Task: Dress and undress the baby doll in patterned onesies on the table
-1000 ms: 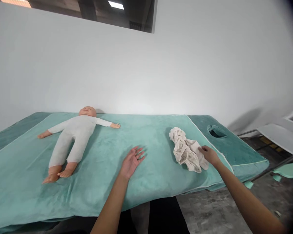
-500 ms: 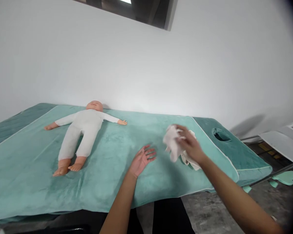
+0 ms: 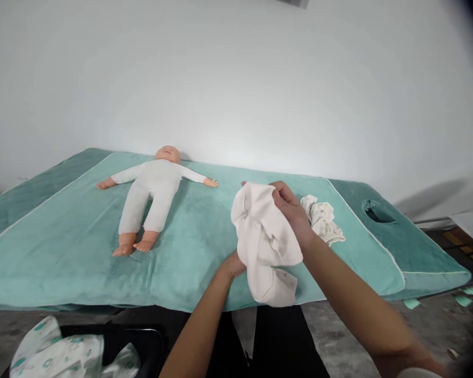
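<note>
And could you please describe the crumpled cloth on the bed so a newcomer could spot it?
Find the long green-covered bed against the white wall, then the dark hole near its right end. Left of that hole lies the crumpled off-white cloth. Unlike the pale cloth held by the right hand, it rests on the bed.

Above the near edge of the green bed [image 3: 189,257], a rumpled white cloth [image 3: 266,231] hides most of the left hand [image 3: 236,264], leaving its wrist side visible, and covers some fingertips of the right hand [image 3: 294,210]. The bed's near left corner lies outside the view, and below its near edge the bottom of the picture cuts off a black container [image 3: 153,341] holding patterned fabric [image 3: 74,352]. Below the near right corner, a pale object [image 3: 452,353] on the floor is too small to identify.
</note>
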`<state>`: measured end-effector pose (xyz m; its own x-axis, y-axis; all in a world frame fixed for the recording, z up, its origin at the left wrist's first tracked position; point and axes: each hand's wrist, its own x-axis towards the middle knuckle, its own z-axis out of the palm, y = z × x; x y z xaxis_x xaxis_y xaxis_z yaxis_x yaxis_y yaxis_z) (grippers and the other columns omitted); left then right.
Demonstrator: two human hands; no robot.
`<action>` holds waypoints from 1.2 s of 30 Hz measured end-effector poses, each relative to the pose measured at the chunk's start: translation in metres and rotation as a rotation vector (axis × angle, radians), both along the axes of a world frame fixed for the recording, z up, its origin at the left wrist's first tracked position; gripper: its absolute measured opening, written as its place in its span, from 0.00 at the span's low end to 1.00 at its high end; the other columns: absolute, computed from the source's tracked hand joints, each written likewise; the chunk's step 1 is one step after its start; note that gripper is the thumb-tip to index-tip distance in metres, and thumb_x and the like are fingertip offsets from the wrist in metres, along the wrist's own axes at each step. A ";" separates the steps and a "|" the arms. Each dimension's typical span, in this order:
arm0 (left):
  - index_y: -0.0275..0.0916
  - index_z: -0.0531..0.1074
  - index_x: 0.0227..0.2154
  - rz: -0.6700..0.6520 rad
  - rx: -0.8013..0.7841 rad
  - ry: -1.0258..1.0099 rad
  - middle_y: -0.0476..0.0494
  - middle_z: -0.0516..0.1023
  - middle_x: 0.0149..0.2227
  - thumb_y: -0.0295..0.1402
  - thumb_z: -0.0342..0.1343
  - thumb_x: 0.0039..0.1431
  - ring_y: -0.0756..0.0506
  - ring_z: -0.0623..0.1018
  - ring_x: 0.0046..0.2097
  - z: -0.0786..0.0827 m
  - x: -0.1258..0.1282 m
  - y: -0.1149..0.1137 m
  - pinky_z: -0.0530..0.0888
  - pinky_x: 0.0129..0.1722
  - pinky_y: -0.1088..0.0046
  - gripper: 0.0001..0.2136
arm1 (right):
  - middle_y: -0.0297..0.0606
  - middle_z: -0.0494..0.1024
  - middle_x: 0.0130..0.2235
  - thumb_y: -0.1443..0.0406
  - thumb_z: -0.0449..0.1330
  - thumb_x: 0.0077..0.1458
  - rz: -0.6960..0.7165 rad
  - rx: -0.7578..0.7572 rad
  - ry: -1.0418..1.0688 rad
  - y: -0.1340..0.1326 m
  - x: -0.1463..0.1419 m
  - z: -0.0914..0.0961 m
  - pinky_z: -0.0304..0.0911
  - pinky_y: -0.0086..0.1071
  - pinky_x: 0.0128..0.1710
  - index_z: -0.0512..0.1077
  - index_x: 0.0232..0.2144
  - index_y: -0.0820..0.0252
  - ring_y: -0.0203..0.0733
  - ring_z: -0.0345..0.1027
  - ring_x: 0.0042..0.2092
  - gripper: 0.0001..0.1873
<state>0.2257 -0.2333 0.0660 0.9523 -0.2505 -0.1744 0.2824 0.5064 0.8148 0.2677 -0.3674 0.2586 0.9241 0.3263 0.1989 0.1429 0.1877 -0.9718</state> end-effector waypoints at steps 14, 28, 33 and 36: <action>0.40 0.71 0.34 0.306 1.424 -0.697 0.48 0.77 0.34 0.34 0.50 0.62 0.46 0.74 0.38 0.201 -0.012 0.060 0.65 0.38 0.70 0.06 | 0.42 0.75 0.52 0.49 0.63 0.56 -0.003 -0.712 -0.218 -0.136 0.003 -0.041 0.64 0.43 0.53 0.74 0.45 0.55 0.50 0.69 0.53 0.20; 0.37 0.69 0.43 0.026 2.341 -0.937 0.40 0.72 0.36 0.23 0.45 0.60 0.43 0.74 0.35 0.249 -0.019 0.063 0.62 0.30 0.69 0.12 | 0.37 0.78 0.38 0.62 0.50 0.66 -0.142 -1.142 -0.584 -0.066 0.003 -0.015 0.49 0.32 0.30 0.70 0.43 0.57 0.42 0.69 0.34 0.10; 0.38 0.70 0.45 0.357 2.318 -0.982 0.40 0.74 0.40 0.20 0.44 0.57 0.42 0.75 0.37 0.250 -0.014 0.070 0.64 0.32 0.68 0.16 | 0.34 0.77 0.36 0.61 0.54 0.63 -0.235 -1.249 -0.628 -0.083 -0.003 -0.012 0.44 0.31 0.26 0.68 0.41 0.55 0.40 0.66 0.29 0.06; 0.39 0.70 0.45 0.489 2.159 -1.102 0.41 0.76 0.44 0.18 0.45 0.54 0.41 0.75 0.41 0.246 -0.012 0.070 0.65 0.33 0.68 0.18 | 0.33 0.76 0.32 0.57 0.56 0.63 -0.308 -1.192 -0.638 -0.098 -0.009 -0.016 0.46 0.31 0.26 0.67 0.40 0.55 0.41 0.66 0.29 0.09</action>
